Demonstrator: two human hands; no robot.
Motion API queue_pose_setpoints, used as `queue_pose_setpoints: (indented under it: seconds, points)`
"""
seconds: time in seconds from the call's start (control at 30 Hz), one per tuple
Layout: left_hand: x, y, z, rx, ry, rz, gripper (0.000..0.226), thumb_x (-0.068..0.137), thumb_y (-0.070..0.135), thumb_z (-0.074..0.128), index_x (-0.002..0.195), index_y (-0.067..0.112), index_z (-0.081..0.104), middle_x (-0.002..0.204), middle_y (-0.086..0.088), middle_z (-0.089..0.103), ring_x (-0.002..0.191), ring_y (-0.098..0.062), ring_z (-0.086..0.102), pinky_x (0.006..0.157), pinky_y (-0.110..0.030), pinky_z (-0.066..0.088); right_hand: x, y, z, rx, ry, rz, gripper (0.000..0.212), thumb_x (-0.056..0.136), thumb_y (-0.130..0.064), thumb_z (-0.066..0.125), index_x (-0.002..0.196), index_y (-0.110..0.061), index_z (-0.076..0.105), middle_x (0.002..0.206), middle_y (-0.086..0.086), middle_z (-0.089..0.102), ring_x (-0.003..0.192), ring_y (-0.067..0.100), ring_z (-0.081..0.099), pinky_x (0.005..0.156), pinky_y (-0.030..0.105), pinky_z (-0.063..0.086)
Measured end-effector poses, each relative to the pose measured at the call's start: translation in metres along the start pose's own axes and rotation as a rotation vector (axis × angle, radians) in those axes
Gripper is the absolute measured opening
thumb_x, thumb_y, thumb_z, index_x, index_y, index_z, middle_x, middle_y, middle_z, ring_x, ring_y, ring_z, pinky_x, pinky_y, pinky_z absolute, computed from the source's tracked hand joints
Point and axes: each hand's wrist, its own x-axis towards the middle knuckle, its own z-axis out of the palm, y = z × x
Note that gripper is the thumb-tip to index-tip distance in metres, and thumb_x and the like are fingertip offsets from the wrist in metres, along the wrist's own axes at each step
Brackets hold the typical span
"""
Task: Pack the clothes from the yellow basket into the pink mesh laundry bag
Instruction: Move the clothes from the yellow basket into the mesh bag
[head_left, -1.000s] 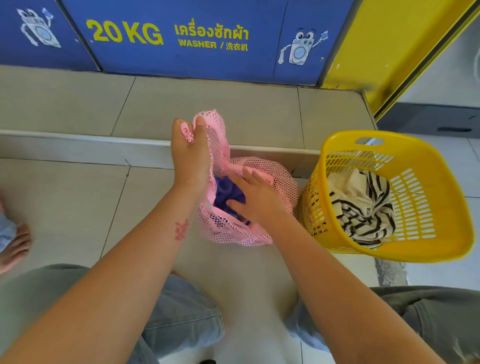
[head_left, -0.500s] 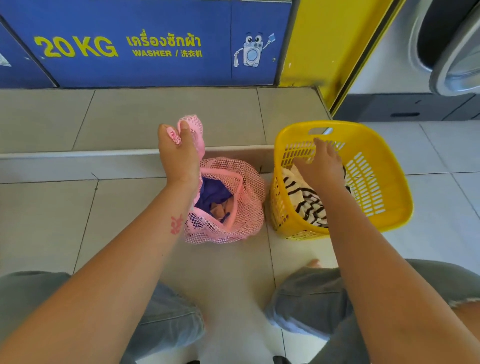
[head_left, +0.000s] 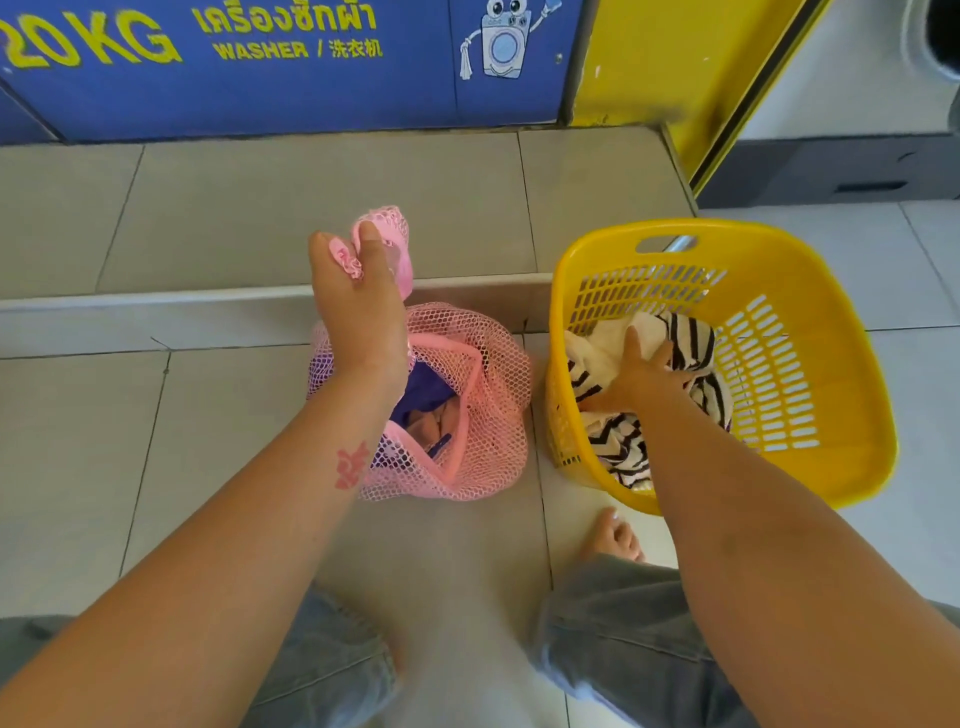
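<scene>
On tiles (head_left: 234, 415) — one bag (head_left: 483, 415), one basket (head_left: 810, 322)

Blue panel (head_left: 260, 98) reads "20KG" and "WASHER".

mesh bag (head_left: 488, 405): pink, left | cloth (head_left: 423, 389) inside it: purple | basket (head_left: 753, 236): yellow, right | garment (head_left: 685, 338) in basket: cream, black stripes | far panel (head_left: 311, 98): blue, yellow lettering | floor (head_left: 208, 415): grey-beige tiles | near trousers (head_left: 623, 649): faded grey-blue
</scene>
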Motion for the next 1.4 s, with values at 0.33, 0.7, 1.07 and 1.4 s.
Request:
queue_pose_setpoints:
  seconds: [0.33,0.7,1.07,1.4]
  points:
    - [0.0,0.0,0.003,0.007,-0.017,-0.001,0.035,0.101,0.029,0.045,0.071,0.025,0.028,0.068,0.009,0.033,0.052,-0.001,0.032,0.054,-0.019,0.031,0.013,0.003,0.0,0.309,0.226,-0.07,0.058,0.091,-0.017,0.058,0.142,-0.021,0.031,0.126,0.023,0.054,0.11,0.041,0.056,0.077,0.041,0.046]
    - [-0.006,0.024,-0.044,-0.002,-0.061,-0.002,0.034,0.101,0.031,0.046,0.072,0.027,0.027,0.071,0.009,0.032,0.058,-0.003,0.033,0.05,-0.01,0.032,-0.088,0.009,-0.098,0.674,0.615,-0.236,0.042,0.086,-0.022,0.058,0.127,-0.012,0.049,0.121,0.017,0.061,0.112,0.039,0.055,0.078,0.034,0.038]
    - [0.009,0.037,-0.093,-0.031,-0.018,-0.027,0.033,0.101,0.028,0.048,0.075,0.024,0.027,0.079,0.0,0.034,0.068,-0.011,0.032,0.058,-0.022,0.033,-0.193,-0.035,-0.176,0.668,0.743,-0.503,0.044,0.084,-0.032,0.061,0.123,-0.016,0.051,0.113,0.008,0.059,0.106,0.029,0.056,0.078,0.036,0.042]
    - [0.005,0.034,-0.086,-0.03,-0.046,-0.054,0.028,0.101,0.031,0.047,0.077,0.026,0.032,0.082,0.003,0.04,0.071,-0.01,0.039,0.062,-0.022,0.037,-0.189,-0.022,-0.155,0.638,0.815,-0.341,0.038,0.087,-0.026,0.057,0.122,-0.015,0.048,0.114,0.011,0.06,0.108,0.033,0.056,0.084,0.04,0.045]
